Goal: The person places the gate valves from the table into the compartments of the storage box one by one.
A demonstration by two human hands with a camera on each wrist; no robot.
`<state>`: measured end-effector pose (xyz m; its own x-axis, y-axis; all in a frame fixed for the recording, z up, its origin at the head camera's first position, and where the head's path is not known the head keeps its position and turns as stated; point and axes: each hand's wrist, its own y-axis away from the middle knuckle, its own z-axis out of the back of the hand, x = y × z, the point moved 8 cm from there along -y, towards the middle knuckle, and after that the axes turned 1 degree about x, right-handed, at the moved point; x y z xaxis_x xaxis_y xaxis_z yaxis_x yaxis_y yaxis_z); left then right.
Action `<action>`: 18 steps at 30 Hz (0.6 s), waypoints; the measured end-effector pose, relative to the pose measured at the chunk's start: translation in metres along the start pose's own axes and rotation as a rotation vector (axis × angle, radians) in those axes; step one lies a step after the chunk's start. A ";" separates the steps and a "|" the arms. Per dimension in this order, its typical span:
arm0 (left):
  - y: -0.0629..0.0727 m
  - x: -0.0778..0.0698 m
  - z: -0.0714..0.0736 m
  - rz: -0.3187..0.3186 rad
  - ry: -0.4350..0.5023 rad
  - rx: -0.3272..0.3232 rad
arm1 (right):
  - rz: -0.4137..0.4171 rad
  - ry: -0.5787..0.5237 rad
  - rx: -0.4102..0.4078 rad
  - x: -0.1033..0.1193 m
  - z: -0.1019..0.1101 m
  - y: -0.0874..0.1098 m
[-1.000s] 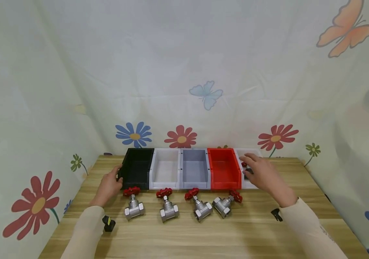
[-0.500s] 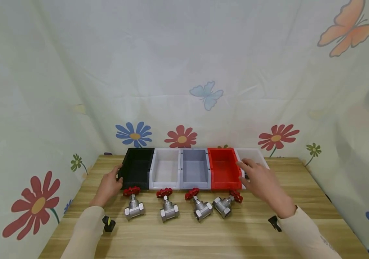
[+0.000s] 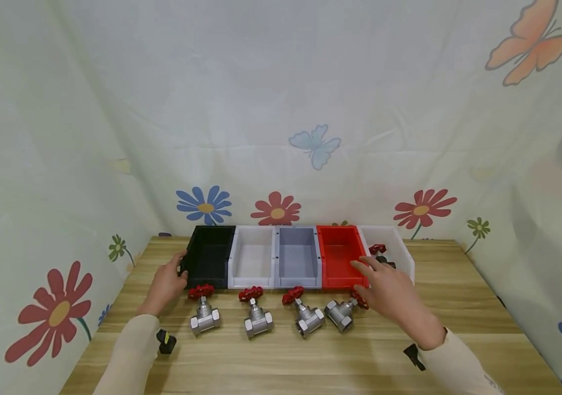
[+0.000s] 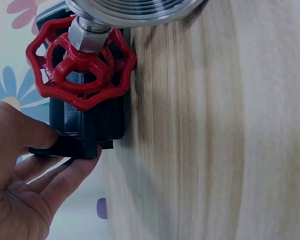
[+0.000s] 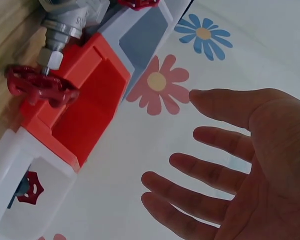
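Left grip clamped on the black bin, right grip spread apart near the rightmost valve, likely heavy, rigid, best held by its body.

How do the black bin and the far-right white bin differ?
The left hand grips the black bin; no hand grips the white bin. The white bin contains a red handwheel; the black bin shows nothing inside. Both are open-topped and end the row.

I see a wood-grain table, five bins along its far edge, four valves before them
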<state>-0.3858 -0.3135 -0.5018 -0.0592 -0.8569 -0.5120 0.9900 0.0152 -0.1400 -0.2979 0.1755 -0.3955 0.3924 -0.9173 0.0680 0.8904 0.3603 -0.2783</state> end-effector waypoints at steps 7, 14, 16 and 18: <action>0.000 0.001 0.000 0.013 0.011 -0.004 | 0.021 -0.018 0.049 0.010 -0.017 0.004; 0.000 0.001 0.000 0.003 -0.001 -0.007 | 0.040 -0.042 0.038 0.018 -0.032 0.008; 0.000 0.001 0.000 0.001 -0.002 -0.012 | 0.038 -0.047 0.041 0.019 -0.036 0.009; 0.000 0.001 0.000 -0.002 -0.002 -0.016 | 0.035 -0.050 0.048 0.020 -0.039 0.010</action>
<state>-0.3855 -0.3145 -0.5021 -0.0607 -0.8580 -0.5100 0.9878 0.0217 -0.1540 -0.2903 0.1535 -0.4344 0.4334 -0.8948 0.1072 0.8855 0.4006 -0.2355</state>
